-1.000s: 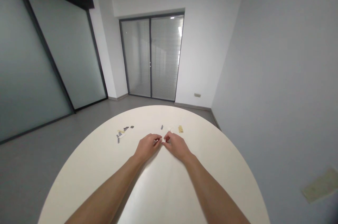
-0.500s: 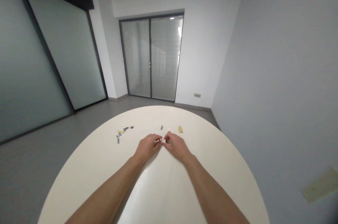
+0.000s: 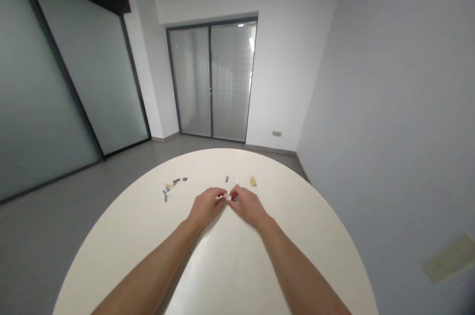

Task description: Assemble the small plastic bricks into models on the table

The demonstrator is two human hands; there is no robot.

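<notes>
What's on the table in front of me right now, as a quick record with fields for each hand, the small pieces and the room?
Left hand: fingertips at a small white piece; grip too small to tell
Right hand: fingertips at the same piece, from the other side
Just beyond hands: gray piece, white bits, yellow piece
Far left: scattered cluster of gray, yellow, white and dark pieces
Surface: white round-edged table
Room: glass doors straight ahead
</notes>
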